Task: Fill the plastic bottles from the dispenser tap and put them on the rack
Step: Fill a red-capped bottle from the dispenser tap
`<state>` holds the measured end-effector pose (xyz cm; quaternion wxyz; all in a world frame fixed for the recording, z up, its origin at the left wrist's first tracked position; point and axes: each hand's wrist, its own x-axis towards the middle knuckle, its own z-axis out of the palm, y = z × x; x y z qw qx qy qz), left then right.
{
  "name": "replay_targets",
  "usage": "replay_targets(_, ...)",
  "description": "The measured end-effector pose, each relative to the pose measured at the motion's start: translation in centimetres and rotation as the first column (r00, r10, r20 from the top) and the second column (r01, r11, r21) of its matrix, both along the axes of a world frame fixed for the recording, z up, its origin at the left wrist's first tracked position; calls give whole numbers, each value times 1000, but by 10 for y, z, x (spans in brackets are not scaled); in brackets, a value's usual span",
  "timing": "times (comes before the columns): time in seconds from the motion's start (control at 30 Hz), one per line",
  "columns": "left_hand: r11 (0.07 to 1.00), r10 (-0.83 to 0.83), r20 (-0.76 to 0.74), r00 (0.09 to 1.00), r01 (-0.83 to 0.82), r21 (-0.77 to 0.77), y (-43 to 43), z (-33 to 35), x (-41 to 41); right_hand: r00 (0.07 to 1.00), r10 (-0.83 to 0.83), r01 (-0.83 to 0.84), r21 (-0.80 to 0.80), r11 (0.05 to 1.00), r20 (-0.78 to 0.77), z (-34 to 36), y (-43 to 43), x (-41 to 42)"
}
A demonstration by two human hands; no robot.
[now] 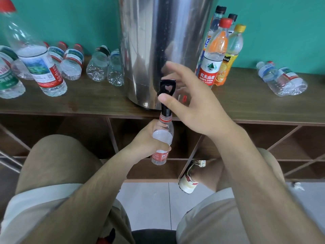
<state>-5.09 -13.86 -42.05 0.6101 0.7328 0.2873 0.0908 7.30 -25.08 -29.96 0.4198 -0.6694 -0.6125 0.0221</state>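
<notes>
My left hand (143, 147) grips a clear plastic bottle (163, 132) with a red label, upright, its open neck right under the black tap (165, 90) of the steel dispenser (149, 50). The bottle looks partly filled. My right hand (195, 110) hovers at the tap with fingers spread; its thumb touches the black tap lever and the fingertips are blurred. A small red spot (184, 98), maybe a cap, shows behind the thumb; I cannot tell if it is held.
The dispenser stands on a brown wooden shelf top (88, 103). A tilted red-capped bottle (38, 64) and several lying bottles (98, 66) sit to its left. Upright capped bottles (211, 67) and lying ones (281, 81) are on the right. Rack compartments (263, 143) open below; my knees are close.
</notes>
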Motion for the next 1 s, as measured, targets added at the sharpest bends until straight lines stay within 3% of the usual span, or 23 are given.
replay_targets(0.1, 1000, 2, 13, 1000, -2, -23, 2, -1, 0, 997, -10, 20, -137, 990, 74, 12, 10, 2)
replay_targets(0.2, 1000, 1, -2, 1000, -1, -20, 3, -1, 1, 992, -5, 19, -110, 994, 123, 15, 15, 4)
replay_targets(0.47, 998, 12, 7, 1000, -12, -62, 1, 1, 0, 903, -82, -44, 280, 959, 421, -29, 3, -8)
replay_targets(0.57, 999, 12, 14, 1000, -11, -41, 0, 1, -1, 876, -58, -103, 303, 948, 480, -45, -2, -8)
replay_targets(0.77, 1000, -5, -3, 1000, 5, 7, 0, 4, 0, 982, -160, 143, 157, 977, 103, -83, -23, 9)
replay_targets(0.9, 1000, -11, 12, 1000, 11, -9, -1, 2, -1, 975, -140, 136, -35, 990, -171, -97, -15, 11)
replay_targets(1.0, 1000, -18, 21, 1000, 18, -20, 0, 2, -1, 963, -75, 61, -61, 996, -261, -102, -5, 4)
